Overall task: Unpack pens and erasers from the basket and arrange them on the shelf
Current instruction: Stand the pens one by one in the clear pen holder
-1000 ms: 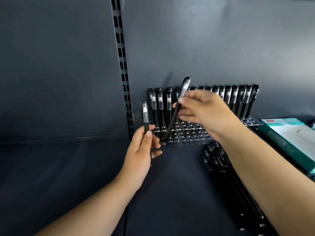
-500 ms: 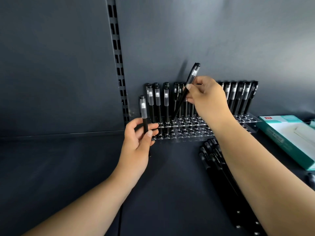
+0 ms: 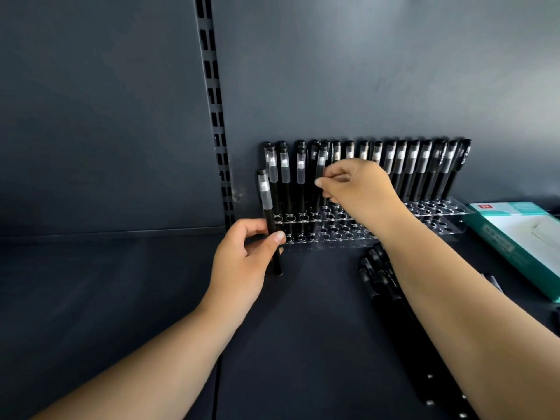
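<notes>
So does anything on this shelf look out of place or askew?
Nothing is damaged or spilled. One oddity: a bunch of loose black pens lies flat on the dark shelf beside the clear acrylic pen rack, whose front holes are mostly unfilled. The racked pens stand fairly straight.

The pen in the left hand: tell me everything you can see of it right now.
The pen is slim, with a black barrel and a clear, frosted-looking cap over a pale band near the top. It looks like plastic. It stands nearly upright, cap up, just left of the clear pen rack and in front of its first pens. The left hand pinches the barrel low down between thumb and fingers; its lower end shows below the hand, near the shelf.
</notes>
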The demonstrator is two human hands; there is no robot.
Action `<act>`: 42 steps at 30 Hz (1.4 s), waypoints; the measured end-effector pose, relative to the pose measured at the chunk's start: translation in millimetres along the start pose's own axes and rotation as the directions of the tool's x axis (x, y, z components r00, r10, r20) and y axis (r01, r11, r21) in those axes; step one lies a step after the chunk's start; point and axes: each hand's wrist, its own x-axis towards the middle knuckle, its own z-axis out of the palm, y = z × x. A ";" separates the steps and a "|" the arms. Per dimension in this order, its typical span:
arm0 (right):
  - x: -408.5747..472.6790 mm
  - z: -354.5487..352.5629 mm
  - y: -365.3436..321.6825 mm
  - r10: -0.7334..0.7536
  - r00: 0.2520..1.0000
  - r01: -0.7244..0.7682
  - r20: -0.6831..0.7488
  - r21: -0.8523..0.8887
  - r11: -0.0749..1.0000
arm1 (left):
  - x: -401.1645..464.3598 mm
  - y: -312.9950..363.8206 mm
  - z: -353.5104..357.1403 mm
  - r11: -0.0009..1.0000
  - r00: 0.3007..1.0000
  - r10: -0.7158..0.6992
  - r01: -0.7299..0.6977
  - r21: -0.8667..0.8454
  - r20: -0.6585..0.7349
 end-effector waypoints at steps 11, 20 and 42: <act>-2.2 -25.3 -19.2 -0.055 0.996 0.051 -0.074 -0.048 0.998 | -0.1 4.7 -0.5 0.999 0.999 0.023 -0.022 0.043 -0.025; -30.6 -17.0 -45.8 -0.108 0.921 0.031 0.373 0.206 0.978 | -11.4 13.1 3.5 0.980 0.980 0.198 -0.199 0.033 0.014; -3.9 -28.2 -15.1 -0.114 0.968 0.102 -0.222 -0.065 0.993 | -9.9 -1.5 -1.0 0.134 0.878 -0.038 -0.469 0.873 0.477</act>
